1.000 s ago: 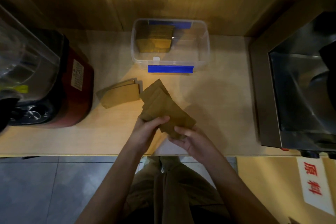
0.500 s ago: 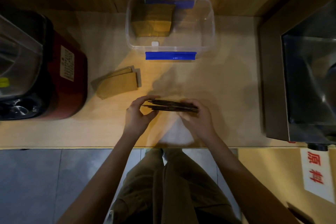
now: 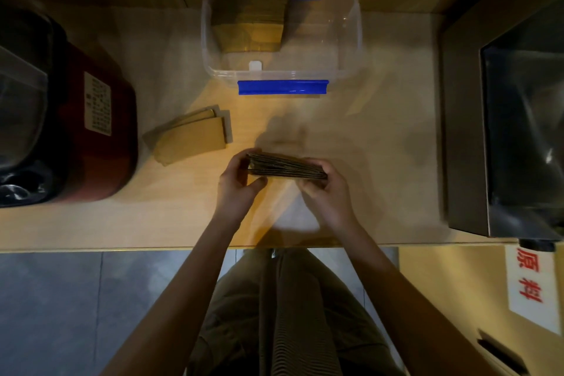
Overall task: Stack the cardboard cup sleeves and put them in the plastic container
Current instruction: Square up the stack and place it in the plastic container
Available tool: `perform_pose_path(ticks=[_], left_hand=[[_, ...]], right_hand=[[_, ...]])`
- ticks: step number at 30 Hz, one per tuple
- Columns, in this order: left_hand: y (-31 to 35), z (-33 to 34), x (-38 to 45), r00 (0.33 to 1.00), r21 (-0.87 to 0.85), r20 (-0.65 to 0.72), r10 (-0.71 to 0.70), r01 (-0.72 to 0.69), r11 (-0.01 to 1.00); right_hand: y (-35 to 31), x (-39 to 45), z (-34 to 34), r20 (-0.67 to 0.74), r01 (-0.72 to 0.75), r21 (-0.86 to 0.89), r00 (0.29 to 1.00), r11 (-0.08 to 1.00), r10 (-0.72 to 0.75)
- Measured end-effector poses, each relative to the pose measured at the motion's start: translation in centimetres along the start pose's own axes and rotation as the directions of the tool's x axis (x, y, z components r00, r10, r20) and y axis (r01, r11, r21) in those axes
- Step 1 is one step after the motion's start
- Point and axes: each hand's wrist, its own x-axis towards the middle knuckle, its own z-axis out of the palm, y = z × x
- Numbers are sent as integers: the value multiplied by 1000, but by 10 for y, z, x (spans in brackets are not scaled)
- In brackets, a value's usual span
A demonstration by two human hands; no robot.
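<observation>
Nearest, the left hand and right hand grip opposite ends of a stack of cardboard cup sleeves, held on edge just above the wooden counter. Its long axis runs left to right, the edges facing up, the left end fanning slightly. Left and a little farther, a loose pile of sleeves lies flat on the counter, angled. A red appliance stands at far left, a metal box at right. Farthest, the clear plastic container with blue clips holds stacked sleeves in its left half; nothing lies between hands and container.
</observation>
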Motion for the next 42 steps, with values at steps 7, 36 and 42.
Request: perform_pose_path(ticks=[7, 36, 42], left_hand=[[1, 18, -5, 997, -75, -71, -12, 7, 997], [2, -66, -5, 960, 284, -253, -117, 190, 940], [6, -94, 4, 916, 141, -353, -188, 251, 958]], right_hand=[[2, -4, 21, -171, -11, 128, 985, 992, 33], [-48, 29, 41, 231, 87, -253, 973, 964, -27], [-83, 53, 84, 232, 103, -336, 972, 936, -24]])
